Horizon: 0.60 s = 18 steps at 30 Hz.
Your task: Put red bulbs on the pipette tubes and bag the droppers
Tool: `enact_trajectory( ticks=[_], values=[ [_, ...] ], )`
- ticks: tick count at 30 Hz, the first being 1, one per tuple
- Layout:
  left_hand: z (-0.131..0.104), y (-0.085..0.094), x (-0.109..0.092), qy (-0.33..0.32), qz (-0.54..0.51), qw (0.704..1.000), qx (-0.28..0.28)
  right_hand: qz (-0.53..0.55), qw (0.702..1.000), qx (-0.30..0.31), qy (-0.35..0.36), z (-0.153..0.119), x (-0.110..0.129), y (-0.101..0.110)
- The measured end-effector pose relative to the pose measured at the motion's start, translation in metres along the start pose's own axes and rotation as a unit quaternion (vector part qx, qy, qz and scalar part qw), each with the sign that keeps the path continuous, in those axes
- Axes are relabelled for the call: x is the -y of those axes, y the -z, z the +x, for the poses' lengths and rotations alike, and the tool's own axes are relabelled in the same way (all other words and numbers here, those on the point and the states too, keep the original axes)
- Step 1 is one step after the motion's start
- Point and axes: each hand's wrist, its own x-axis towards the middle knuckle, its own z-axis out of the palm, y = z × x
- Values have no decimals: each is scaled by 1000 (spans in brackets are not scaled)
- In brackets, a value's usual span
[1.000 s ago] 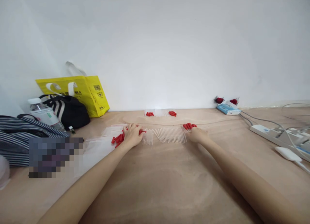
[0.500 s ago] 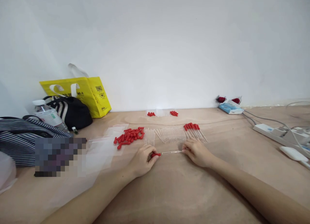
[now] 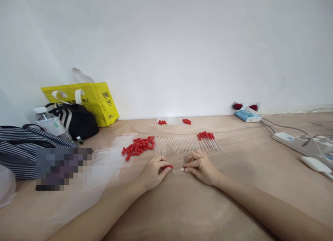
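The left grip (image 3: 153,173) pinches a red bulb (image 3: 168,167), the right grip (image 3: 205,168) a clear tube (image 3: 177,171) beside it. Behind lie a bulb pile (image 3: 140,144) and a tube row (image 3: 183,144). Farther out on the wooden worktop (image 3: 249,161) are a yellow bag (image 3: 104,109) and power strip (image 3: 287,141), then a white wall (image 3: 182,60). Fingers (image 3: 193,164) hide the tube's far end.

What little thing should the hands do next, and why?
Perhaps bring the clear tube in the right hand into line with the red bulb in the left hand: their ends are close but look unjoined, and the bulb-topped tubes beyond look joined.
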Motion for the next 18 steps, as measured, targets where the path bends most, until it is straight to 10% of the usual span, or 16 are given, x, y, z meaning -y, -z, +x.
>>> enact_trajectory(
  ticks=[18],
  values=[
    [1, -1, 2, 14, 12, 1000, -14, -24, 999, -41, -16, 0, 17, -1]
  ],
)
